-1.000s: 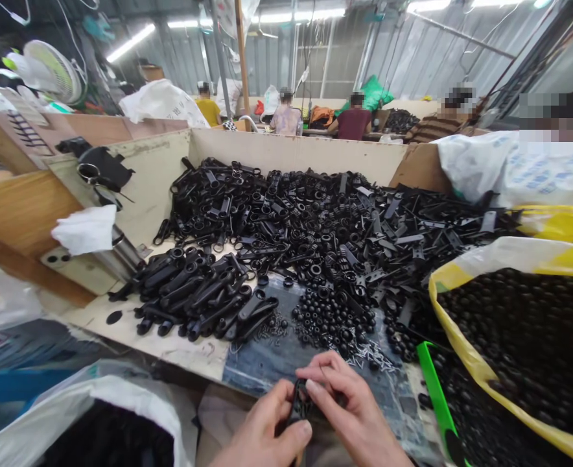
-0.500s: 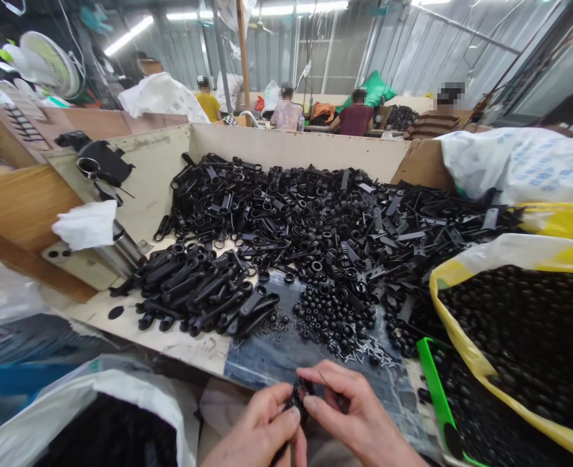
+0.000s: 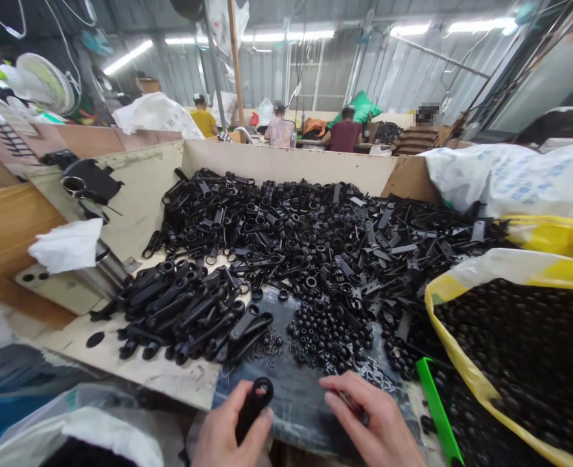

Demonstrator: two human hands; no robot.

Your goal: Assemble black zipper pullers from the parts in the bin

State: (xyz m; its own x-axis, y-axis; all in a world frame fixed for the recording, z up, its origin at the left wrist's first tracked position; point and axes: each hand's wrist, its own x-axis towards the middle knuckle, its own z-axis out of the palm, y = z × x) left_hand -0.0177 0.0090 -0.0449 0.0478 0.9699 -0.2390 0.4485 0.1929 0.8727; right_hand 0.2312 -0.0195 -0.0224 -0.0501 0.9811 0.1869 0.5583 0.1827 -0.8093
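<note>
My left hand (image 3: pixel 233 421) is closed around a black plastic handle with a ring-shaped end (image 3: pixel 262 390), held upright over the bench's front edge. Apart from it, my right hand (image 3: pixel 364 415) has its thumb and forefinger stretched toward the left. Under its curled fingers a slim dark rod-like tool (image 3: pixel 353 407) shows in part; its kind is unclear. Just beyond the right hand lie small silver screws (image 3: pixel 371 373) and a heap of round black beads (image 3: pixel 315 334). Finished-looking black handles (image 3: pixel 184 308) are stacked beyond my left hand.
A large pile of black plastic parts (image 3: pixel 291 227) fills the back of the bench. On the right are a yellow-edged sack (image 3: pixel 435 318) of black beads and a green tray (image 3: pixel 437 408). A white bag (image 3: pixel 106 431) hangs at the lower left. Several people sit farther off.
My hands have moved apart: the left one has gone left with the black handle, the right one rightward with the slim tool. The camera view has tilted up slightly.
</note>
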